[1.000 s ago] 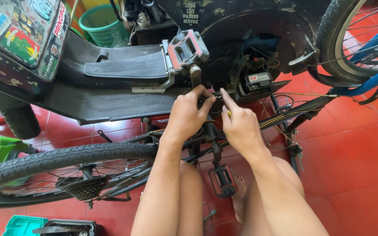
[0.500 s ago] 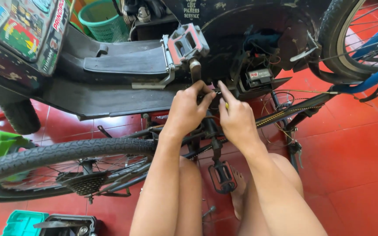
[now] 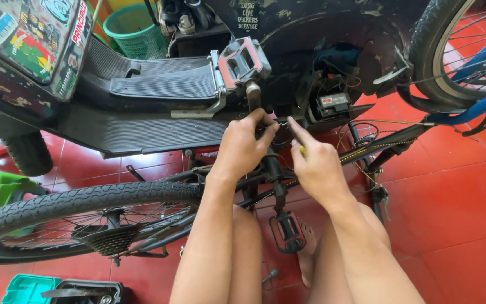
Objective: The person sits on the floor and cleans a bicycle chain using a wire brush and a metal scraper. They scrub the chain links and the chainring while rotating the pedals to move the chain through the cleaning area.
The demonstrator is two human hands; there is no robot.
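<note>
Both grips close in on the same spot: my left hand [image 3: 242, 147] curls its fingers round the black metal crank arm [image 3: 271, 169] of the upturned bicycle, just under the grey-and-red boxy metal pedal [image 3: 243, 62] that sticks up on its short steel stub. My right hand [image 3: 317, 164] is clenched on a thin tool with a yellow handle [image 3: 302, 151], of which only a sliver shows between the fingers; its forefinger stretches out straight towards the left hand's fingertips, and the two nearly touch. What the tool's tip is on I cannot tell, since the fingers cover it.

That crank sits mid-frame, between my hands, with the second black cage pedal [image 3: 287, 232] hanging below near my bare knees. A knobbly black rubber tyre [image 3: 80, 198] arcs across the lower left, thin wire spokes and a toothed sprocket cluster [image 3: 108, 241] inside it. Behind stands a dark scooter body with ribbed rubber footboard [image 3: 158, 84], scuffed and matt. Glossy red floor tiles [image 3: 457, 191] lie beneath everything. A green woven plastic basket [image 3: 133, 31] stands at the top, a blue bicycle frame tube [image 3: 473, 110] at the right.
</note>
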